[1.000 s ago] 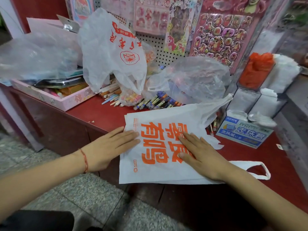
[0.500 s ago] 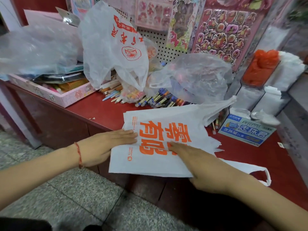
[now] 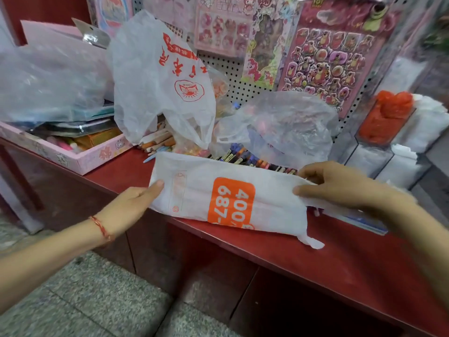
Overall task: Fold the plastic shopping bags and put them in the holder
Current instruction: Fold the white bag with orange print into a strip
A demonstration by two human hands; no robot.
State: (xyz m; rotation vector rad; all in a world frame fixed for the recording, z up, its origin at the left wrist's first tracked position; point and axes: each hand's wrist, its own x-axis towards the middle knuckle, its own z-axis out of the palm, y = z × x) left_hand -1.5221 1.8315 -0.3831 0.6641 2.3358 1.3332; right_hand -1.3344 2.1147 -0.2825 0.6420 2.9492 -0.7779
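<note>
One bag point(image 3: 194, 190) in work: white, orange print, already folded into long strip, lying along near edge of table point(image 3: 315, 259). Left hand point(image 3: 128, 207) pinches left end, thumb on top, other fingers hidden beneath. Right hand point(image 3: 340, 186) grips right end, fingers curled over it. Strip probably needs further folds into small packet, then goes into holder point(image 3: 359, 159) at far right, where orange bags point(image 3: 386, 113) already sit. Left to do: red-printed bag point(image 3: 158, 81), crumpled clear bag point(image 3: 279, 127) and clear bag at far left point(image 3: 48, 79), all unfolded. Most of task remains.
</note>
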